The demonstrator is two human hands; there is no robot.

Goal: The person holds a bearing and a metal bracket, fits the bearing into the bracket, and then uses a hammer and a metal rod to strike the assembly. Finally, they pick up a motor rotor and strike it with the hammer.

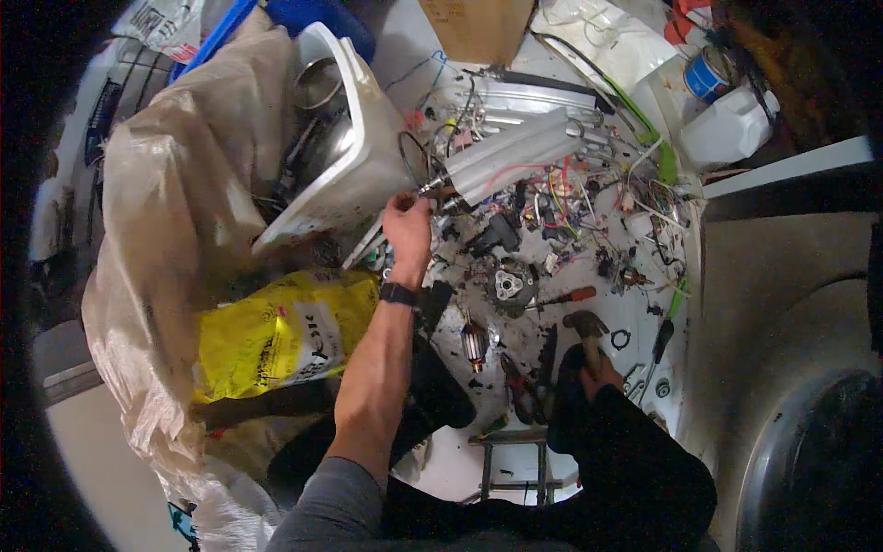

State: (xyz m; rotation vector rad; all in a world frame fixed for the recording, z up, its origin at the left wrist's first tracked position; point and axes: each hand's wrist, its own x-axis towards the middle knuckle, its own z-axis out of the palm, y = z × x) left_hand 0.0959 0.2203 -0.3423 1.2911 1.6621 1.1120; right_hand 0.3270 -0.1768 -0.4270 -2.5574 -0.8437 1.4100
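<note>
My left hand (407, 226), with a dark band on its wrist, reaches forward with its fingers pinched together. A small shiny metal piece (430, 186) shows at its fingertips, beside a long silver metal profile (510, 155). I cannot make out what exactly is gripped. My right hand (604, 376) rests low near my right knee, closed around the handle of a hammer (586, 326), its head pointing away from me. Between the hands lie a round metal motor part (511, 285), a screwdriver with an orange-red handle (578, 294) and a motor armature (474, 346).
A white bin (322, 198) holding metal parts leans at the left, beside a beige woven sack (166, 212) and a yellow bag (276, 336). Wires and scraps (561, 207) litter the white surface. Pliers (519, 391) lie near me; a white jug (731, 129) stands far right.
</note>
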